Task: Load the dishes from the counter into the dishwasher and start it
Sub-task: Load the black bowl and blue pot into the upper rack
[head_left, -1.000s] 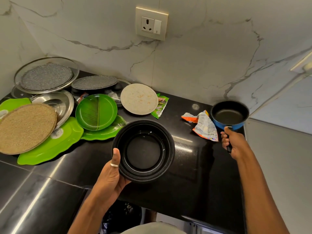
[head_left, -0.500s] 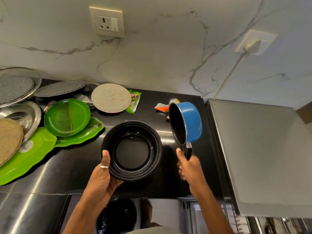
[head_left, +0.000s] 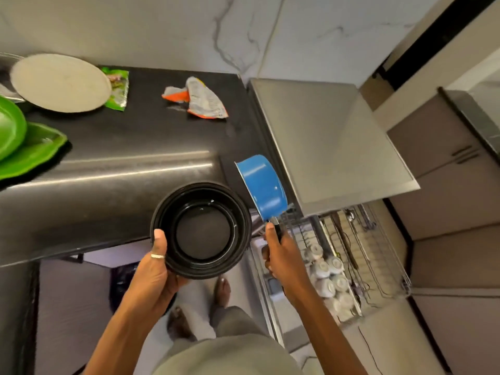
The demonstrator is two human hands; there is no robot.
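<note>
My left hand (head_left: 155, 269) grips the rim of a stack of black bowls (head_left: 201, 230), thumb on top, held over the front edge of the black counter (head_left: 121, 163). My right hand (head_left: 281, 255) holds the black handle of a small blue saucepan (head_left: 263, 186), which is tipped on its side with its blue outside facing me. Below and right of the pan, the pulled-out dishwasher rack (head_left: 349, 266) shows several white cups. The dishwasher's steel top (head_left: 324, 142) lies just right of the counter.
A white plate (head_left: 61, 82) and green plates (head_left: 24, 147) lie at the counter's left. A green wrapper (head_left: 117, 87) and a crumpled orange-and-silver wrapper (head_left: 200, 100) lie near the marble wall. Grey cabinets (head_left: 446, 212) stand to the right. My feet are on the floor below.
Both hands carried the bowls and the saucepan right and back off the counter toward the dishwasher rack. The view swung right and down, bringing the rack into sight.
</note>
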